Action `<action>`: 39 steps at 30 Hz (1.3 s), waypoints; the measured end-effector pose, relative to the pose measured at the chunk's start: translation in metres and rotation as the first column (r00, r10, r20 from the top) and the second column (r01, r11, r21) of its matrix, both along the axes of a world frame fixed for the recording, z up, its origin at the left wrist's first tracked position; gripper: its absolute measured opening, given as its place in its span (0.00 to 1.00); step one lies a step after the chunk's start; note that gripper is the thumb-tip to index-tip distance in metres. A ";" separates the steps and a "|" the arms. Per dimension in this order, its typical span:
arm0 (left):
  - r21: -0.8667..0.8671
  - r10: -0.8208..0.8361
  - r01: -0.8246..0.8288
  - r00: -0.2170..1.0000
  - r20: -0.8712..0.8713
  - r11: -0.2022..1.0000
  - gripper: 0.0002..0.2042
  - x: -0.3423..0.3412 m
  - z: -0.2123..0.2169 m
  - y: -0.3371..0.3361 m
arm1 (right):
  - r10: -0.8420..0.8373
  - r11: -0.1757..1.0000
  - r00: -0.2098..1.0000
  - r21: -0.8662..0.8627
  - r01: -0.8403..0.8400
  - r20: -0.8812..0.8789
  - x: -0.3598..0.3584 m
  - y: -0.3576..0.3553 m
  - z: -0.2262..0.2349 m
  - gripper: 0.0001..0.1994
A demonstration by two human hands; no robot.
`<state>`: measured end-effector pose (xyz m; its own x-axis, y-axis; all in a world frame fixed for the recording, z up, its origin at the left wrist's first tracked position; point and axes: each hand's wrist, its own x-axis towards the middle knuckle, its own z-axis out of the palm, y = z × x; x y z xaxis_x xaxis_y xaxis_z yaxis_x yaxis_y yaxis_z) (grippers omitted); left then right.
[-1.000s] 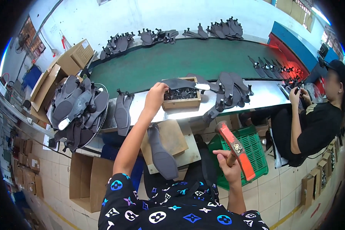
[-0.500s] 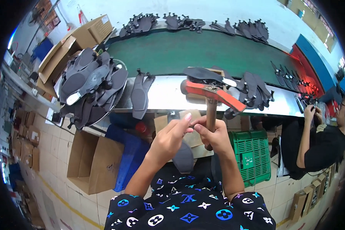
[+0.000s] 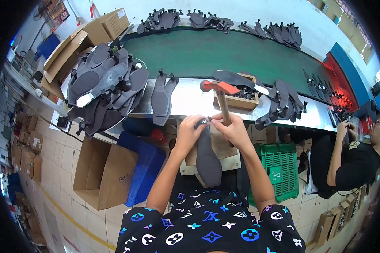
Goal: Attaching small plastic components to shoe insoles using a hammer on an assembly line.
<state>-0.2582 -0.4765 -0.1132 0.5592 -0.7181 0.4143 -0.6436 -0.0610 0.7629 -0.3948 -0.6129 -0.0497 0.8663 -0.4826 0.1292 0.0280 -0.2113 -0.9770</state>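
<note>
A long dark grey shoe sole (image 3: 208,166) lies lengthwise on a pale board (image 3: 231,162) in front of me. My left hand (image 3: 188,134) is closed on the far end of the sole, where a small dark tip with a shiny spot shows between the fingers. My right hand (image 3: 235,134) is wrapped round the wooden handle of a hammer (image 3: 223,109), which stands nearly upright with its orange-red head at the top. The right thumb and forefinger are pinched close to the sole's tip; whatever is between them is too small to make out.
A heaped round tray of grey soles (image 3: 101,80) stands at left, a single sole (image 3: 161,99) beside it. Beyond the hammer is a wooden box (image 3: 251,104) of small dark parts. A green conveyor belt (image 3: 223,52) runs behind. A person (image 3: 354,160) works at right.
My left hand has moved forward onto the far end of the sole. The right hand has brought the hammer slightly left, and its fingers now meet the sole's tip.
</note>
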 end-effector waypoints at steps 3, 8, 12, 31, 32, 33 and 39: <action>-0.039 0.026 -0.024 0.999 0.043 0.999 0.12 -0.008 -0.002 0.003 | 0.008 0.983 0.999 -0.181 -0.002 0.033 0.009 -0.007 -0.018 0.12; -0.027 0.008 -0.011 0.995 -0.101 1.000 0.14 -0.018 -0.002 0.003 | 0.091 0.929 0.995 -0.363 -0.073 0.032 0.008 -0.006 -0.022 0.12; -0.010 0.080 -0.080 0.996 -0.033 0.997 0.17 -0.014 -0.008 0.007 | 0.083 0.792 0.991 -0.597 -0.129 -0.104 0.002 -0.006 -0.011 0.13; -0.113 -0.143 0.115 0.946 -0.291 0.987 0.12 -0.005 -0.002 0.008 | -0.102 0.970 0.995 -0.221 0.097 -0.010 -0.078 0.046 0.032 0.18; -0.111 -0.143 0.115 0.945 -0.294 0.987 0.12 -0.005 -0.003 0.009 | -0.149 0.928 0.989 -0.344 0.141 0.004 -0.082 0.049 0.030 0.18; -0.106 -0.149 0.122 0.939 -0.309 0.987 0.12 -0.005 -0.002 0.009 | -0.124 0.918 0.992 -0.381 0.108 -0.016 -0.084 0.050 0.028 0.18; -0.077 -0.184 0.172 0.965 -0.186 0.982 0.20 -0.001 -0.012 0.015 | -0.143 0.855 0.981 -0.483 0.190 0.133 -0.100 0.054 0.058 0.18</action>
